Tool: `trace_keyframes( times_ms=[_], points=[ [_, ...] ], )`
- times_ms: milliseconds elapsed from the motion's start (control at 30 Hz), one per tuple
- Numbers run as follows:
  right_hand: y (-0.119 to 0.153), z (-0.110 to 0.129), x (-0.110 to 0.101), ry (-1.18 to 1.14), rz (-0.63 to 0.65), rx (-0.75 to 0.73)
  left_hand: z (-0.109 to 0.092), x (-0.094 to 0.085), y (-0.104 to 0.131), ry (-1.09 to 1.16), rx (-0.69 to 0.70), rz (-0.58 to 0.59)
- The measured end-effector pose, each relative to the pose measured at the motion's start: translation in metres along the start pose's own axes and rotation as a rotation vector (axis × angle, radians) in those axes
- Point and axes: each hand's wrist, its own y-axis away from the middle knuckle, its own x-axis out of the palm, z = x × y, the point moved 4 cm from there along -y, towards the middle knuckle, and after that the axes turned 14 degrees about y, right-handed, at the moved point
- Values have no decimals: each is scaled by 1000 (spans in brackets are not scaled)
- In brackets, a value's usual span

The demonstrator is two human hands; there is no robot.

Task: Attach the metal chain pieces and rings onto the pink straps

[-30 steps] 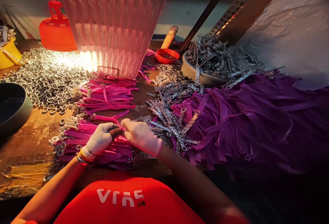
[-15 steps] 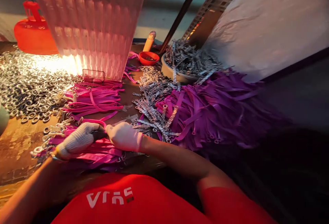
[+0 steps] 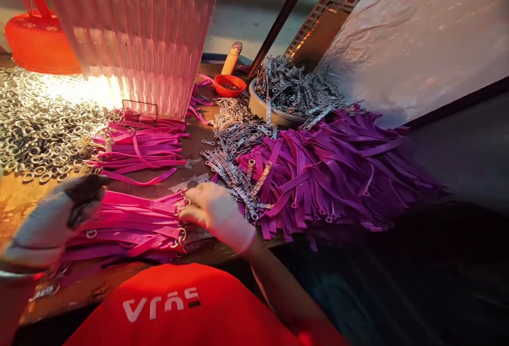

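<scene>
My left hand (image 3: 55, 221), in a pale glove with dark patches at the fingers, is blurred beside the left part of a bundle of pink straps (image 3: 135, 221). Whether it holds anything is unclear. At the bundle's right end, my right hand (image 3: 218, 212) reaches over the metal rings (image 3: 182, 237), its white-gloved fingers bent and apart, touching or nearly touching them. A second group of pink straps (image 3: 147, 150) lies behind the first.
Loose metal rings (image 3: 35, 134) heap under a red lamp (image 3: 42, 44). A ribbed clear panel (image 3: 139, 33) hangs centrally. To the right are purple straps (image 3: 318, 171), silver linked pieces (image 3: 234, 176), a filled basin (image 3: 274, 115) and a red bowl (image 3: 229, 86).
My hands have parted: the left moved left and the right moved slightly right. The strap between them is no longer held up there. The view has shifted slightly.
</scene>
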Motion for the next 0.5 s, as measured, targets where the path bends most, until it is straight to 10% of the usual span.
trace_keyframes(
  times_ms=[67, 200, 500],
  points=[
    [-7, -37, 14, -51, -41, 154, 36, 29, -8, 208, -258, -142],
    [-30, -89, 65, -35, 75, 322, 66, 75, -28, 482, -389, 18],
    [-33, -92, 100, -115, 35, 249, 106, 78, -37, 448, -534, 136]
  ],
)
